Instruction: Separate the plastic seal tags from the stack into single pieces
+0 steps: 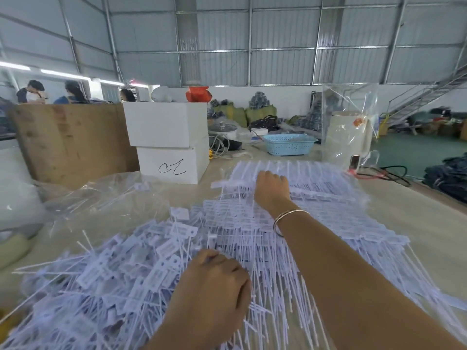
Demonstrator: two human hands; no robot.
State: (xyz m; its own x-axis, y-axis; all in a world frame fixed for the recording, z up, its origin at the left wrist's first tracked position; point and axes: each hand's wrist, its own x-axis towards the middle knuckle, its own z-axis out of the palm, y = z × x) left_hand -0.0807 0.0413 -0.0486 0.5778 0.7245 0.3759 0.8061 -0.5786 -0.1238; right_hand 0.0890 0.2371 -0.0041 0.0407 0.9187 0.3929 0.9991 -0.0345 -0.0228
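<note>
White seal tags [106,281] heaped; left hand [214,286], right hand [271,186] on stack [316,183] (grips unclear).

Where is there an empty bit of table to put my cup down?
Bare table shows on the right, between the stacked seal tags and the table's edge. A smaller strip lies between the white boxes and the blue basket. The middle and left are crowded: loose tags, plastic bags, both hands.
</note>
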